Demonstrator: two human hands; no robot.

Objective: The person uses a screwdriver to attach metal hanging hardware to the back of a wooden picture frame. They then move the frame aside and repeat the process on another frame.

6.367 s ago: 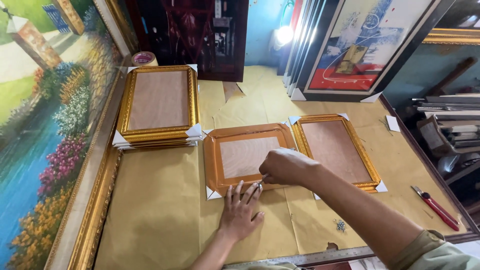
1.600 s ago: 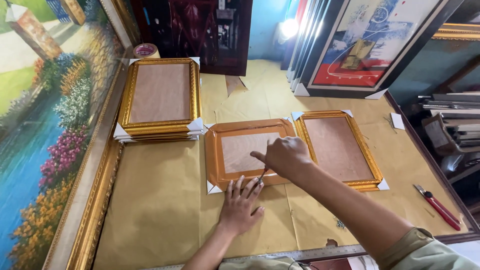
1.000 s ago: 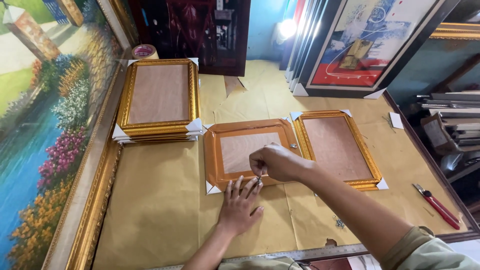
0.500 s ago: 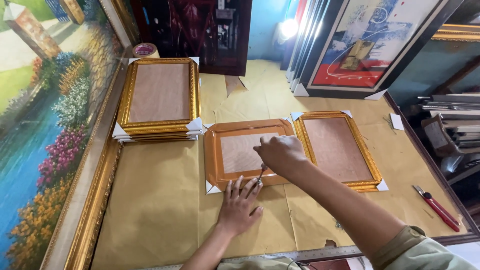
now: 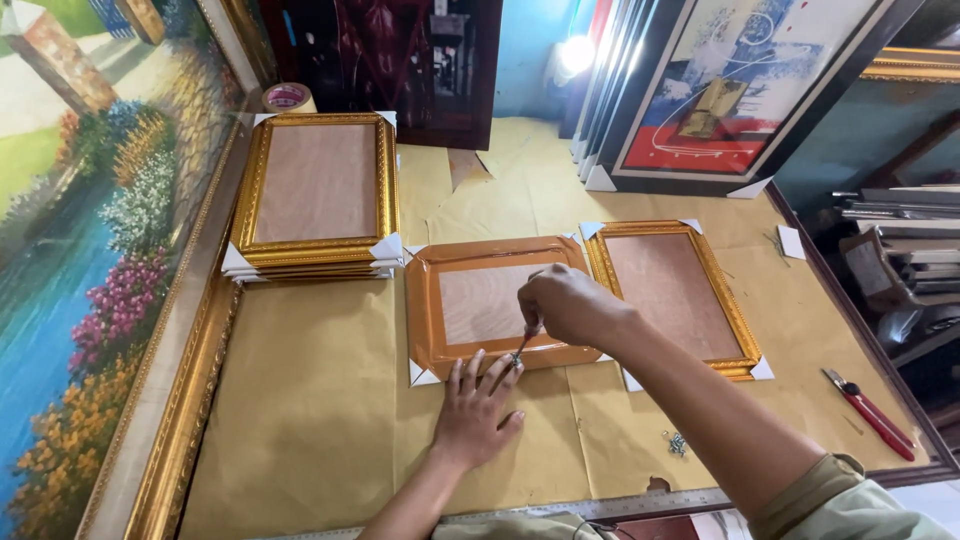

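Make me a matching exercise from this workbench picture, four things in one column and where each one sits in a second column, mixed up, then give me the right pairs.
Things:
1. roll of tape
2. red-handled tool
3. stack of gold frames
4. left hand

Places:
A. far left of the table, piled up
B. flat on the paper, at the near edge of the orange-brown frame
C. back left corner, beyond the stack
D. right edge of the table

Pairs: 1-C, 2-D, 3-A, 4-B
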